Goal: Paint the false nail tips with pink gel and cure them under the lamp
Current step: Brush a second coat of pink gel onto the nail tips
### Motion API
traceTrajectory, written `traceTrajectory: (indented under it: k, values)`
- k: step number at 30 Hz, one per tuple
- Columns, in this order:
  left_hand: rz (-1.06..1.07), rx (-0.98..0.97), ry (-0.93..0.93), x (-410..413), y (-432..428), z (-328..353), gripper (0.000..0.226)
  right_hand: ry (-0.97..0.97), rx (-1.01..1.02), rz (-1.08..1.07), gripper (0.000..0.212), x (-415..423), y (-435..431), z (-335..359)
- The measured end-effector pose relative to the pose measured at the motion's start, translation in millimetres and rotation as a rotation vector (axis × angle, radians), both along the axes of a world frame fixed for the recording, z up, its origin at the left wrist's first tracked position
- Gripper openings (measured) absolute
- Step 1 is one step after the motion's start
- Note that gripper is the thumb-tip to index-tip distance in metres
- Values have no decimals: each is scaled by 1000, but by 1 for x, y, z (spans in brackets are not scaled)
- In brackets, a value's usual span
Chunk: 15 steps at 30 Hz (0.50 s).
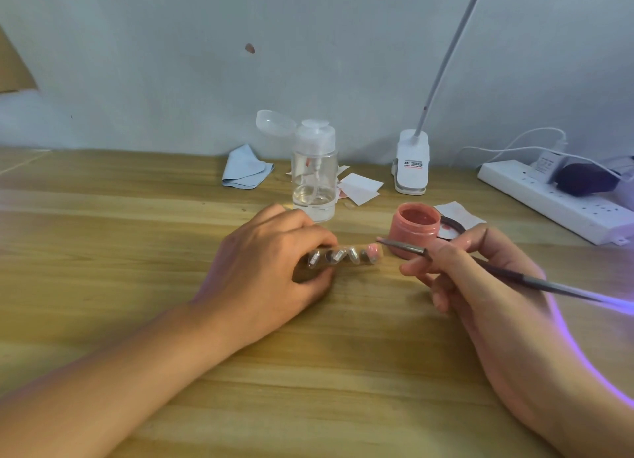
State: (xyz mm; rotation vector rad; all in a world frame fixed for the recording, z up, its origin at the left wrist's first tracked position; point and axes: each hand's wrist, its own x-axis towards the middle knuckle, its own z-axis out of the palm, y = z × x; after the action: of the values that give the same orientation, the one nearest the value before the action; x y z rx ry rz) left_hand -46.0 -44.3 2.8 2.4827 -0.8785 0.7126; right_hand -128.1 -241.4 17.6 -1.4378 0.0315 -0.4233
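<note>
My left hand (271, 269) grips the left end of a clear strip of false nail tips (346, 256) lying on the wooden table. The rightmost tip (372, 251) is pink; the others look clear. My right hand (473, 272) pinches a thin grey brush (514, 272), whose tip sits just right of the pink nail tip. An open pink gel jar (415, 227) stands right behind the brush tip, with its dark lid (452, 229) beside it. A white clip lamp (411, 162) with a long neck stands at the back.
A clear pump bottle (314, 176) with its cap flipped open stands behind my left hand. A blue cloth (245, 167) and white paper squares (360, 187) lie near the wall. A white power strip (555, 200) with plugs and cables lies at the right.
</note>
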Motion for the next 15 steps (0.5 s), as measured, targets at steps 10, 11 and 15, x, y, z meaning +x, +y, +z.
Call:
traceTrajectory:
  k: [10, 11, 15]
  values:
    - [0, -6, 20, 0, 0, 0, 18, 7, 8, -20, 23, 0, -5, -2]
    - [2, -8, 26, 0, 0, 0, 19, 9, 19, -18, 23, 1, -6, -2]
    - [3, -15, 34, 1, 0, 0, 17, 21, -41, 19, 27, 0, -4, -3]
